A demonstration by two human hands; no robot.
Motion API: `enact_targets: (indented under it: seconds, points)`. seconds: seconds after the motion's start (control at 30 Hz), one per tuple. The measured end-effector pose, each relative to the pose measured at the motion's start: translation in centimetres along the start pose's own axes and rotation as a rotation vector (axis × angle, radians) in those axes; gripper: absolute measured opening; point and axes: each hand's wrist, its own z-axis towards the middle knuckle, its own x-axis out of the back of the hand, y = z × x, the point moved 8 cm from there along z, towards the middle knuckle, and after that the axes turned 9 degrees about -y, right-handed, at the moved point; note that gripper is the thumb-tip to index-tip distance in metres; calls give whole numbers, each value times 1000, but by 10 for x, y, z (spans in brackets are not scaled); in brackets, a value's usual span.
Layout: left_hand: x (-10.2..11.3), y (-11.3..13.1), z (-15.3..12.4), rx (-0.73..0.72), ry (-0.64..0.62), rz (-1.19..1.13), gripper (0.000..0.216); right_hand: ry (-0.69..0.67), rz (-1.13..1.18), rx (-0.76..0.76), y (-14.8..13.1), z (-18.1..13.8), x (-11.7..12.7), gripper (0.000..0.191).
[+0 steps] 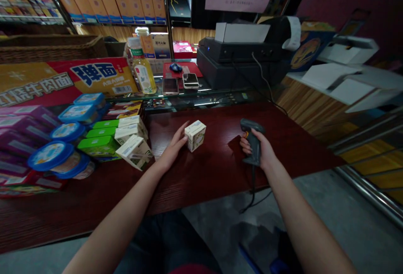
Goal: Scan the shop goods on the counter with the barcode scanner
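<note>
My left hand [174, 146] rests on the dark red counter [214, 169] with its fingers stretched out, the fingertips touching the side of a small white carton [195, 135] that stands tilted on the wood. My right hand [260, 150] is closed round the grip of a grey barcode scanner [252, 138], whose head points left toward the carton. The scanner's cable hangs off the counter's front edge.
At the left lie more white cartons [134, 139], green boxes [100, 139], blue-lidded tubs [50, 154] and purple packs. Behind stand a bottle [143, 70], a phone [190, 80], a mouse on a red pad and a black till with printer [245, 55].
</note>
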Motion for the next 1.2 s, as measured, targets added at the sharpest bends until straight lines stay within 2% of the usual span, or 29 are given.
enact_targets:
  seconds: [0.07,0.13,0.27,0.33,0.43,0.53,0.7,0.8,0.9,1.0,1.1,1.2]
  points:
    - [-2,-1,-8,-19,33,47,82,-22,28,23,-1,1,2,30]
    - [-2,-3,-15,-12,120,153,80,-35,25,34,1,1,0,30]
    - [0,-2,-20,47,381,355,56,-5,22,69,3,-2,0,32]
    - [-7,0,-8,44,396,387,44,31,51,117,-1,-4,5,31]
    - [-32,-6,33,-3,256,276,35,110,132,214,-12,-10,19,30]
    - [-69,-18,90,-58,110,154,35,162,262,302,-20,-15,33,31]
    - [-129,-37,192,-130,104,333,35,170,339,338,-22,-15,39,30]
    - [-152,-47,246,-149,152,415,35,189,308,347,-22,-13,39,31]
    - [-160,-58,288,-131,193,463,34,228,321,344,-20,-11,39,29]
    - [-157,-70,317,-92,206,465,39,251,342,326,-18,-11,40,27]
    - [-150,-79,333,-75,212,458,38,254,331,309,-18,-11,40,26]
    - [-147,-82,338,-67,211,463,33,241,305,304,-19,-11,40,26]
